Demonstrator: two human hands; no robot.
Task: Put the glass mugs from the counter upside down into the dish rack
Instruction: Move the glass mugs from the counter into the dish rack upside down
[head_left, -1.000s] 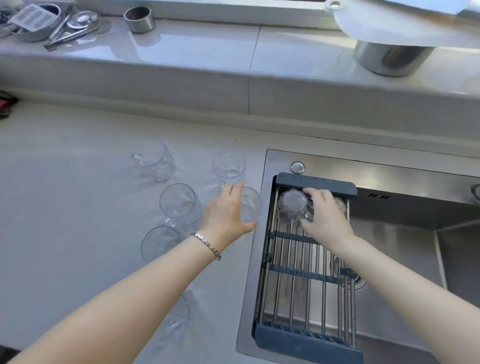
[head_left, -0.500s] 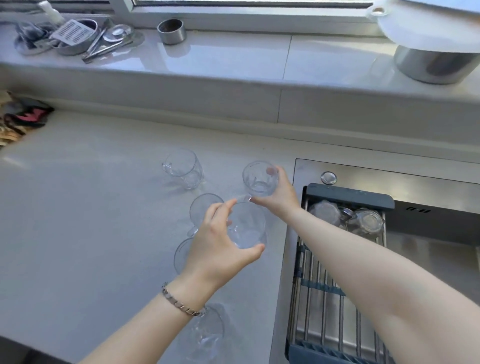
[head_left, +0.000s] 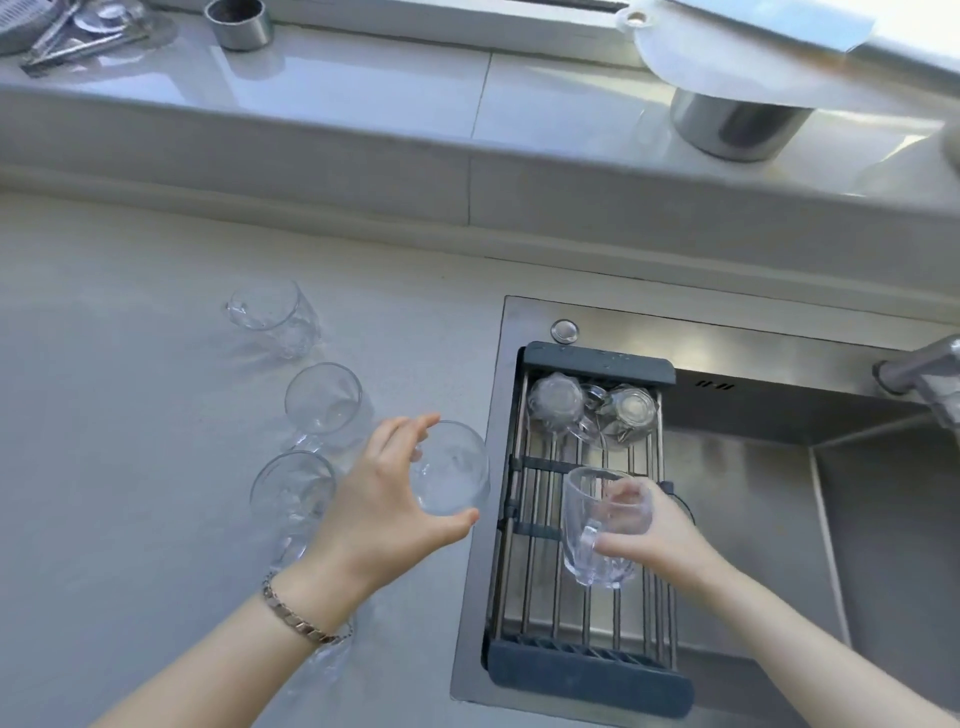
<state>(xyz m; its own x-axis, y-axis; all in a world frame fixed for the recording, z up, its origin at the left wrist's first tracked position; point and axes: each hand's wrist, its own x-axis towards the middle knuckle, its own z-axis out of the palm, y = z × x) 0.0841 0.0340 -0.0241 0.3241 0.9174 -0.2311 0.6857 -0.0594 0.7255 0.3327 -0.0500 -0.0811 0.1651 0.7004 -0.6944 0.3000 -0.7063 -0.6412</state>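
My right hand (head_left: 657, 535) grips a glass mug (head_left: 597, 540) upright above the middle of the dish rack (head_left: 587, 665), which spans the sink's left side. Two mugs (head_left: 558, 402) (head_left: 631, 410) stand upside down at the rack's far end. My left hand (head_left: 384, 506) holds another glass mug (head_left: 452, 467) by its rim, just left of the rack over the counter edge. Three more mugs stand on the counter (head_left: 130, 467): one far (head_left: 275, 317), one in the middle (head_left: 324, 402), one near (head_left: 291, 488). A further mug (head_left: 327, 662) is partly hidden under my left wrist.
The steel sink (head_left: 779, 519) lies right of the rack, with a faucet (head_left: 924, 371) at its far right. A raised ledge behind carries a metal pot (head_left: 732, 124) under a white lid, a small metal cup (head_left: 239, 23) and utensils (head_left: 67, 31).
My right hand has lifted a mug off the counter and carried it right, over the rack. My left hand has raised its mug and moved it toward the rack.
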